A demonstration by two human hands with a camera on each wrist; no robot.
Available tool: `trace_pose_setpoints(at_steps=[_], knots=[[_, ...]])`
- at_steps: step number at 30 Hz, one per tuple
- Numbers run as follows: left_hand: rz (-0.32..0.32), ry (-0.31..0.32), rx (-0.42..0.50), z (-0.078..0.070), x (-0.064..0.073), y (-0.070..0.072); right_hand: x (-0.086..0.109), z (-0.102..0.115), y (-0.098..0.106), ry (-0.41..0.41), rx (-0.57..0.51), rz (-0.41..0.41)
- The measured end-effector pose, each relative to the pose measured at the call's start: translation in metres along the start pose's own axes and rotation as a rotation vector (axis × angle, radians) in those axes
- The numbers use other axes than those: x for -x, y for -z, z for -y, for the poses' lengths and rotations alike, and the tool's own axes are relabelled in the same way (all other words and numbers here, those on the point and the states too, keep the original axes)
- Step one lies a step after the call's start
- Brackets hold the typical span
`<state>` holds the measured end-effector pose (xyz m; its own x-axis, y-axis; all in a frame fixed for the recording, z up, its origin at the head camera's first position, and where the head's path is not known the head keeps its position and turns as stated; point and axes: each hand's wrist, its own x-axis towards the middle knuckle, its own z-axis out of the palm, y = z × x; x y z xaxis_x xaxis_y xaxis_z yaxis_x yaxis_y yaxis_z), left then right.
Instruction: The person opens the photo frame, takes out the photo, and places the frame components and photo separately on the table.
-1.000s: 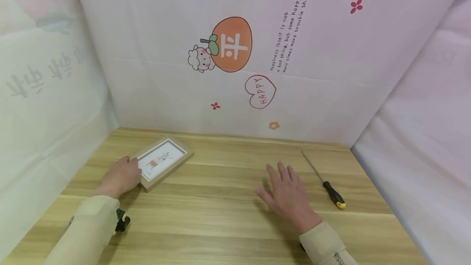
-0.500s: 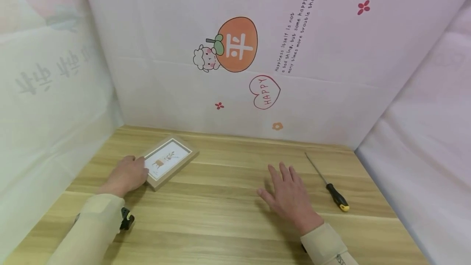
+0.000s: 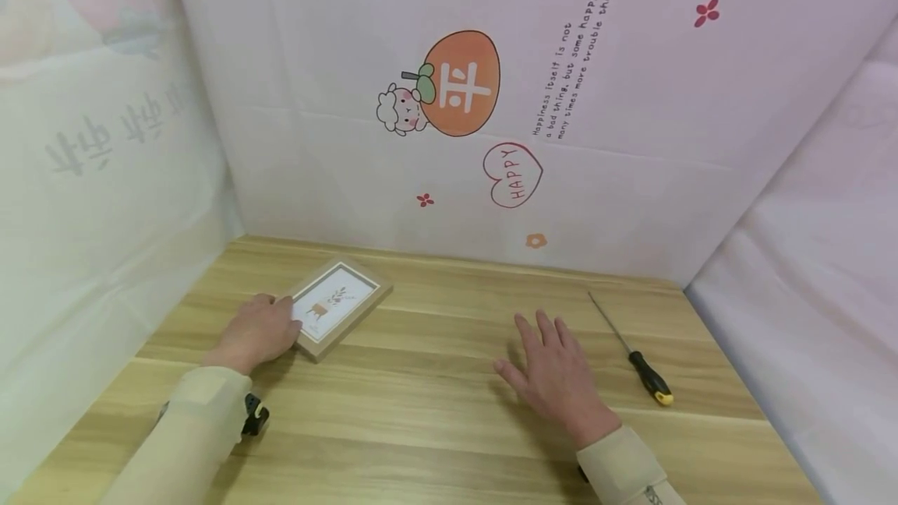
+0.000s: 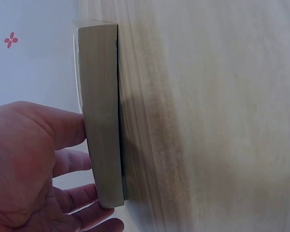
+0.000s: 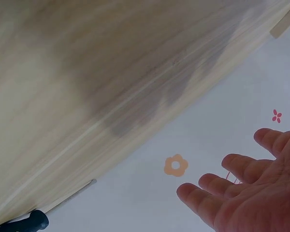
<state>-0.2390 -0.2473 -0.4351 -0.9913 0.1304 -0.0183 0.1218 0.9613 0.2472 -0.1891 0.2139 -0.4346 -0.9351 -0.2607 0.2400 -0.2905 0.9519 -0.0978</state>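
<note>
A picture frame (image 3: 348,320) with a wooden-toned border and a deer print lies on the wood table at the left. My left hand (image 3: 258,331) grips its near left end, the thumb on the front face and the fingers around the edge. The left wrist view shows the plain side of the frame (image 4: 100,116) close to the tabletop. Over the table at the right, my right hand (image 3: 557,376) spreads its fingers and holds nothing. To its right is a screwdriver (image 3: 648,378) with a black and yellow handle, its thin shaft pointing towards the back wall.
The wooden table (image 3: 414,419) ends at a white printed cloth wall (image 3: 337,154) at the back. White cloth also hangs on the left (image 3: 126,217) and right (image 3: 828,256) sides. The screwdriver's handle (image 5: 26,222) shows low in the right wrist view.
My left hand and the picture frame have moved a little to the right along the table. The right hand keeps its pose. The whole head view has shifted slightly.
</note>
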Motion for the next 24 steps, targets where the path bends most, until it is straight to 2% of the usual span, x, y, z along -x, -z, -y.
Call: trace_pose_setpoints(at_steps=[14, 24], knots=[[0.006, -0.037, -0.049, -0.012, 0.002, -0.002, -0.001, 0.005, 0.002, 0.008, 0.01, 0.014], [0.027, -0.032, -0.039, -0.02, 0.004, -0.004, -0.002, 0.009, 0.003, 0.008, 0.01, 0.018]])
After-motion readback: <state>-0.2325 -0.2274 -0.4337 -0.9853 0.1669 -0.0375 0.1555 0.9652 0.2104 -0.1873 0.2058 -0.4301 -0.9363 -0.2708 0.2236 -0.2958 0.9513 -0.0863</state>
